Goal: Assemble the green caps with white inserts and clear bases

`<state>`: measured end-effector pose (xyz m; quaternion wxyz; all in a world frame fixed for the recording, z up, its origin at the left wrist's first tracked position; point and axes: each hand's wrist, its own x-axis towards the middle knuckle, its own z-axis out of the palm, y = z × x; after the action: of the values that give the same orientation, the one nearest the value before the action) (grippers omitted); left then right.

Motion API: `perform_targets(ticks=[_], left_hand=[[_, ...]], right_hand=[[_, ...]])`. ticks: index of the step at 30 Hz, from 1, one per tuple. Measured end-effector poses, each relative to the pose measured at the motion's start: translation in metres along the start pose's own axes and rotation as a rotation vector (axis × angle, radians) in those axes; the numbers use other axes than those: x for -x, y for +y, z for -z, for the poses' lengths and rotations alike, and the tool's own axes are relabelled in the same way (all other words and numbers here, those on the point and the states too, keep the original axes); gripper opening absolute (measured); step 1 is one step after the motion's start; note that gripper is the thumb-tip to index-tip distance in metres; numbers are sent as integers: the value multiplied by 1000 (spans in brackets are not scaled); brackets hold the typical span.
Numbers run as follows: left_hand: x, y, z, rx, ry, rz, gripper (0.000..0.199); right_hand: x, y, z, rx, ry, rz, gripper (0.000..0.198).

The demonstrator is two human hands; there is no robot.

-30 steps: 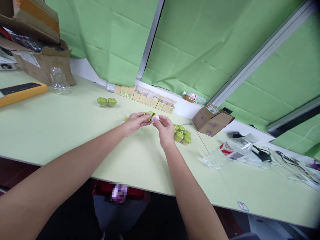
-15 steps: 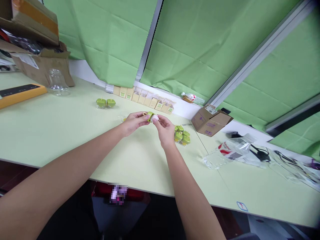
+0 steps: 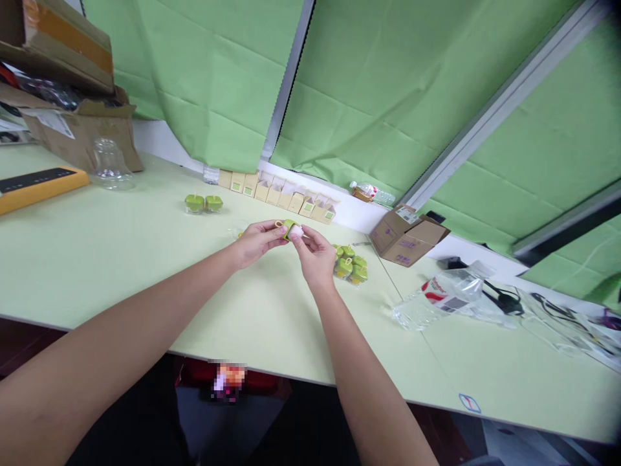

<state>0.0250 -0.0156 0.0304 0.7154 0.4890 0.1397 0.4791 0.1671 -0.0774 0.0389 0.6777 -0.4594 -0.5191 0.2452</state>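
Observation:
My left hand pinches a small green cap with a pale yellow loop on its end, held above the table. Pressed against the cap's open side is a small white piece, gripped by the thumb and fingers of my right hand. How deep the white piece sits in the cap I cannot tell. Just right of my right hand stand several small clear containers with green lids. Partly hidden behind my left hand lies a clear plastic piece.
Two more green-lidded containers stand at the back left. Small open cartons line the wall. To the right are a cardboard box, a large clear bottle and cables. A yellow-edged device lies far left.
The white piece has shifted slightly left, closer into the green cap, with my right hand moving along. My left hand keeps its hold on the cap.

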Motion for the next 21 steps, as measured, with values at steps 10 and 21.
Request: perform_targets(ticks=[10, 21], left_hand=[[0, 1, -2, 14, -5, -13, 31], [0, -2, -1, 68, 12, 17, 28]], right_hand=[[3, -2, -2, 86, -23, 80, 40], [3, -12, 6, 339, -115, 322, 38]])
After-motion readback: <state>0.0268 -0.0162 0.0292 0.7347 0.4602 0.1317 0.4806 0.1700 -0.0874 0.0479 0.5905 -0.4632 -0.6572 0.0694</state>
